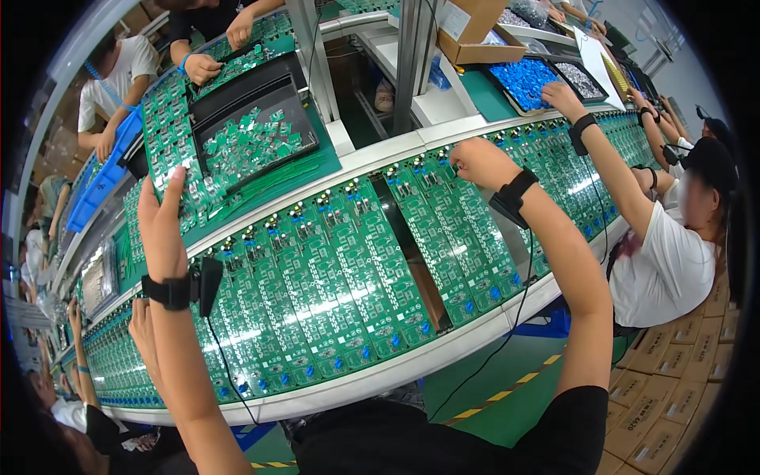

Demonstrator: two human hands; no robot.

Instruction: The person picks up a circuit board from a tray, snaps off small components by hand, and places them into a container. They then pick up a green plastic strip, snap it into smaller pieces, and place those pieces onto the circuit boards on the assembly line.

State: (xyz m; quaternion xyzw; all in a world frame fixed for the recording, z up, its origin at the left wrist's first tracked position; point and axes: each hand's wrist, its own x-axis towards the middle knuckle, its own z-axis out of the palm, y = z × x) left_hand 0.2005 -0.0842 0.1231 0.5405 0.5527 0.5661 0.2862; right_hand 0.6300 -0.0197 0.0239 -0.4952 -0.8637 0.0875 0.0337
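Note:
My left hand grips the near end of a green circuit board panel, its thumb lying on the face. The panel tilts up beside a black tray of small loose green boards. My right hand is closed with fingertips pinched together, over the far edge of a row of long green circuit boards. Whatever the right fingertips hold, if anything, is too small to make out. Dark components line the boards' far ends, and blue parts dot the near ends. Both wrists wear black straps with cords.
A dark gap splits the board row. Beyond the rail, metal posts rise near a cardboard box and a tray of blue parts. Co-workers reach in from the right, the left and across. Cartons cover the floor at right.

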